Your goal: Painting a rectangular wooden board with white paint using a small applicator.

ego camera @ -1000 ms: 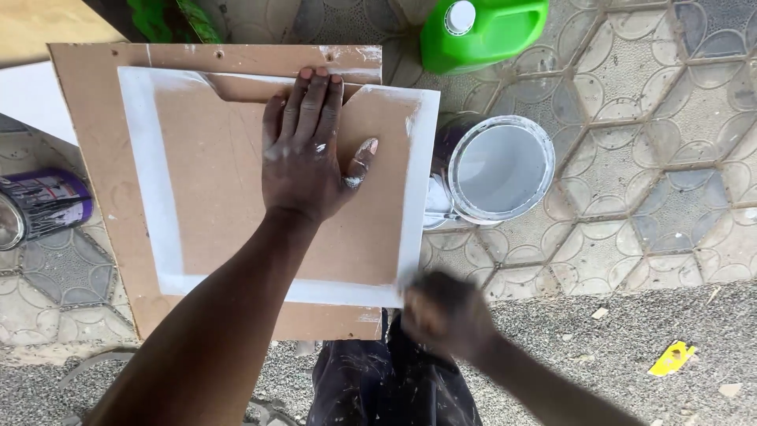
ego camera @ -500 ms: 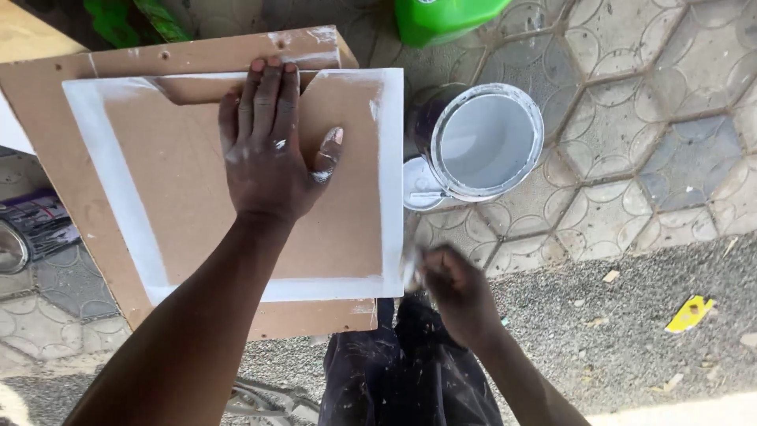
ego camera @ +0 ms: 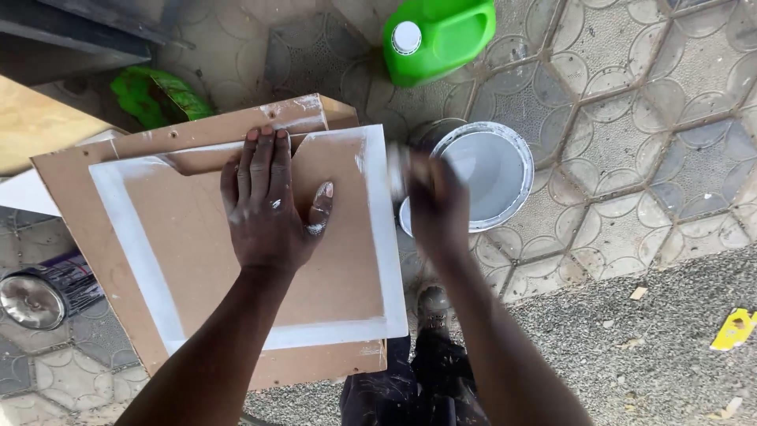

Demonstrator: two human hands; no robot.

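White paint already bands the edges of the brown board (ego camera: 236, 260), its middle still bare. Left hand (ego camera: 268, 209) lies flat, fingers together, on it; right hand (ego camera: 434, 201), blurred, grip unclear, hovers at the open paint bucket (ego camera: 493, 170).

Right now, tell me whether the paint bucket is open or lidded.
Open. The paint bucket stands upright with no lid on it; its round mouth shows pale grey-white paint inside, beside the blurred right hand.
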